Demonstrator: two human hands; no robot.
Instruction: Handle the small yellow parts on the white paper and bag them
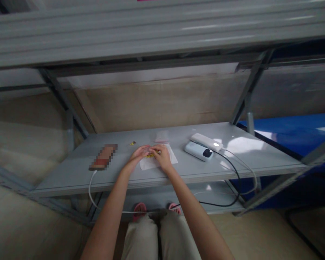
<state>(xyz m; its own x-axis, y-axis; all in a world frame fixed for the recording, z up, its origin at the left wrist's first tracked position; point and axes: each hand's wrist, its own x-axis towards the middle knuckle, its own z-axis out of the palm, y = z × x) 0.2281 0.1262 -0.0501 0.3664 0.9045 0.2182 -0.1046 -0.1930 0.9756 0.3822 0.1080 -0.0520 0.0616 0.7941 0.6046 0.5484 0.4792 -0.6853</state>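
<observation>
On the grey shelf, a white sheet (145, 165) lies under both hands, with small yellow pieces (150, 156) on it. My left hand (138, 154) curves in from the left, its fingers closed near a small, clear-looking item. My right hand (163, 156) meets it, fingertips pinched together above the yellow pieces. What either hand grips is too small to make out. Just behind them rests a small clear plastic bag (161, 137). Apart from the sheet, to the left, sits another small yellow piece (132, 143).
A phone (104, 157) with a white cable lies at the left of the shelf (70, 169). To the right are a white power bank (206, 141) and a pale blue one (196, 150), with cables looping over the front edge. Metal posts and an upper shelf frame the space.
</observation>
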